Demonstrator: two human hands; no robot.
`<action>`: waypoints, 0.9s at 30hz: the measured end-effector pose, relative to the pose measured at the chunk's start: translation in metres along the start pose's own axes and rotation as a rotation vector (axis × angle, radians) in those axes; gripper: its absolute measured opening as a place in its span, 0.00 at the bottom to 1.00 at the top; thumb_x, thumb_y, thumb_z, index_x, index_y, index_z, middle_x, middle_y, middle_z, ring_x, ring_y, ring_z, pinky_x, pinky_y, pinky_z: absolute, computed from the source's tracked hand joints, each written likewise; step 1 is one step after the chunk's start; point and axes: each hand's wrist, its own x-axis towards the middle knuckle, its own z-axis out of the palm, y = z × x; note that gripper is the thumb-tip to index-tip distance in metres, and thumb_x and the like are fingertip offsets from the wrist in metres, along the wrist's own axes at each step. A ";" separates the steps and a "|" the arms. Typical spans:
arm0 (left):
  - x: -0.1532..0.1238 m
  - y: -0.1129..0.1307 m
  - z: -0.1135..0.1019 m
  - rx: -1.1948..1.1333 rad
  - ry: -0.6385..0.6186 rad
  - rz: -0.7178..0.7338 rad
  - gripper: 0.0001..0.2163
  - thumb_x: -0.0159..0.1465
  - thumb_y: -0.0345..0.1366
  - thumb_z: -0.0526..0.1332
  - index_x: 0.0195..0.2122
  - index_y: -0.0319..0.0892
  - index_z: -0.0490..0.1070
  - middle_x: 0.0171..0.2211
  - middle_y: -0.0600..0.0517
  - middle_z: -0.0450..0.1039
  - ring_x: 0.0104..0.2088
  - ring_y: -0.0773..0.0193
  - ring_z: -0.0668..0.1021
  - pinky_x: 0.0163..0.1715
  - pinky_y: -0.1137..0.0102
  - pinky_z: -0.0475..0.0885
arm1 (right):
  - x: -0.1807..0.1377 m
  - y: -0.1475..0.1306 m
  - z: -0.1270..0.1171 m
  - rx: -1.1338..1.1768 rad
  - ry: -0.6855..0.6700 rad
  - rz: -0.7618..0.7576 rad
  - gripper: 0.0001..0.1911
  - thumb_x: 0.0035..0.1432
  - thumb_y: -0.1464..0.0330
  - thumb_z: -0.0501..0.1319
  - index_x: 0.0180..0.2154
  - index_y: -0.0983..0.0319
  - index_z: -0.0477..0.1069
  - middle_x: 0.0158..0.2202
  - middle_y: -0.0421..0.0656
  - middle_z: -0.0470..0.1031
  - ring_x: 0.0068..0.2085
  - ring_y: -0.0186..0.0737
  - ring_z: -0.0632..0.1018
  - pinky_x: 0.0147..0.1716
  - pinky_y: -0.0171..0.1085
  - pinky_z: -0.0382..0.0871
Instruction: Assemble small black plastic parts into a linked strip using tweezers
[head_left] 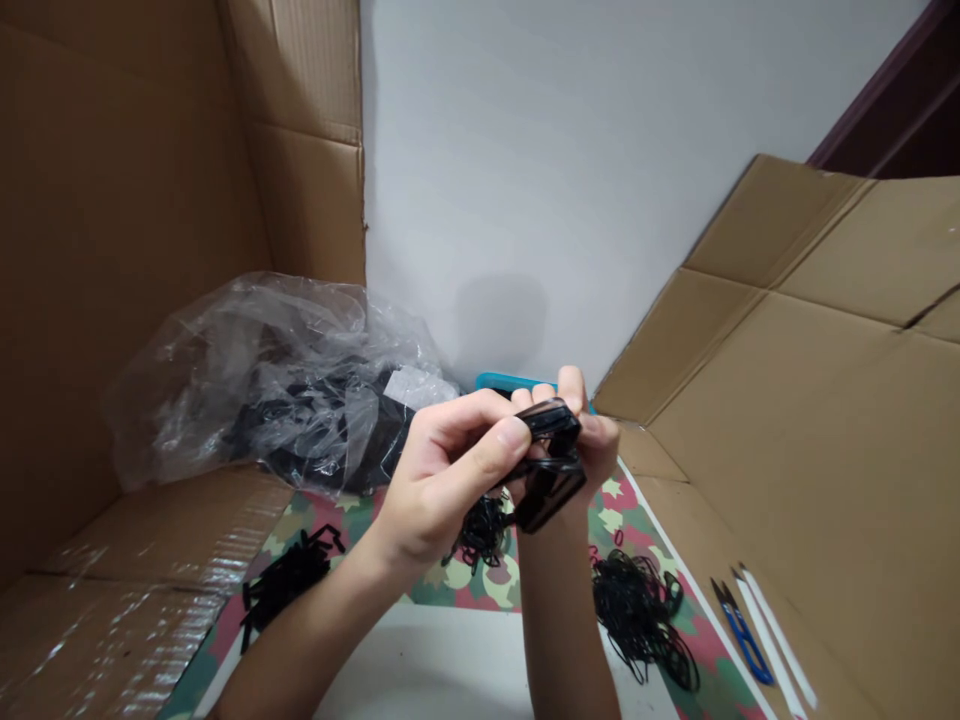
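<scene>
My left hand [442, 475] and my right hand [592, 440] meet in the middle of the view, above the table. Together they grip a small bundle of flat black plastic pieces [551, 465] with thin black bands round it. The left thumb presses on the bundle's top and the right fingers curl round it from behind. Below the hands lies a small tangle of black bands [484, 530]. A larger pile of black bands [641, 615] lies to the right. A heap of black strips [289, 580] lies to the left.
A clear plastic bag [277, 380] with black parts rests at the back left. Cardboard walls stand left [112, 250] and right [817, 400]. Blue snips [742, 635] and white sticks [780, 645] lie at the right. A teal object [510, 382] sits behind the hands. A patterned mat [450, 585] covers the table.
</scene>
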 end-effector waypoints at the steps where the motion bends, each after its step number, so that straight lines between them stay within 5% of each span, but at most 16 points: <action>1: 0.000 0.000 0.000 0.011 0.010 0.009 0.12 0.65 0.40 0.64 0.26 0.39 0.73 0.24 0.54 0.66 0.19 0.74 0.61 0.20 0.75 0.61 | 0.000 0.001 0.001 -0.023 0.012 -0.006 0.19 0.55 0.61 0.61 0.24 0.55 0.50 0.13 0.28 0.45 0.14 0.35 0.54 0.12 0.31 0.58; 8: -0.002 0.005 0.000 0.109 0.057 0.054 0.13 0.65 0.40 0.63 0.25 0.39 0.71 0.22 0.55 0.64 0.19 0.73 0.61 0.19 0.75 0.60 | 0.005 0.000 -0.007 -0.048 0.100 0.025 0.21 0.53 0.60 0.62 0.23 0.55 0.49 0.14 0.28 0.41 0.15 0.33 0.45 0.11 0.31 0.48; 11: -0.003 0.009 -0.001 0.275 0.079 0.139 0.13 0.66 0.38 0.62 0.25 0.40 0.70 0.20 0.55 0.65 0.20 0.71 0.64 0.20 0.75 0.60 | 0.003 -0.014 -0.009 -0.011 0.176 0.054 0.15 0.52 0.66 0.61 0.22 0.57 0.54 0.14 0.29 0.44 0.16 0.33 0.49 0.14 0.32 0.49; 15: -0.005 0.012 0.001 0.466 0.114 0.241 0.12 0.67 0.35 0.60 0.25 0.40 0.70 0.20 0.55 0.65 0.21 0.70 0.65 0.23 0.73 0.61 | -0.010 -0.040 0.001 -0.305 0.260 -0.243 0.05 0.51 0.72 0.60 0.26 0.58 0.65 0.14 0.30 0.58 0.15 0.32 0.56 0.18 0.36 0.53; 18: -0.007 0.011 0.004 0.581 0.177 0.311 0.11 0.66 0.35 0.61 0.26 0.41 0.71 0.20 0.55 0.66 0.21 0.69 0.65 0.26 0.70 0.63 | -0.022 -0.056 0.018 -0.583 0.280 -0.440 0.07 0.48 0.76 0.60 0.31 0.60 0.70 0.18 0.32 0.65 0.16 0.34 0.63 0.18 0.39 0.54; 22: -0.010 0.007 0.005 0.661 0.230 0.402 0.09 0.66 0.35 0.62 0.28 0.42 0.73 0.21 0.54 0.67 0.22 0.67 0.66 0.28 0.68 0.63 | -0.033 -0.064 0.034 -0.716 0.373 -0.345 0.13 0.47 0.80 0.57 0.34 0.59 0.72 0.21 0.32 0.68 0.20 0.36 0.68 0.21 0.41 0.58; 27: -0.010 0.003 0.005 0.665 0.224 0.467 0.07 0.66 0.33 0.62 0.30 0.43 0.73 0.21 0.55 0.66 0.21 0.68 0.65 0.29 0.68 0.63 | -0.032 -0.060 0.025 -0.792 0.176 -0.428 0.14 0.51 0.81 0.59 0.37 0.60 0.73 0.24 0.34 0.71 0.20 0.34 0.67 0.20 0.40 0.59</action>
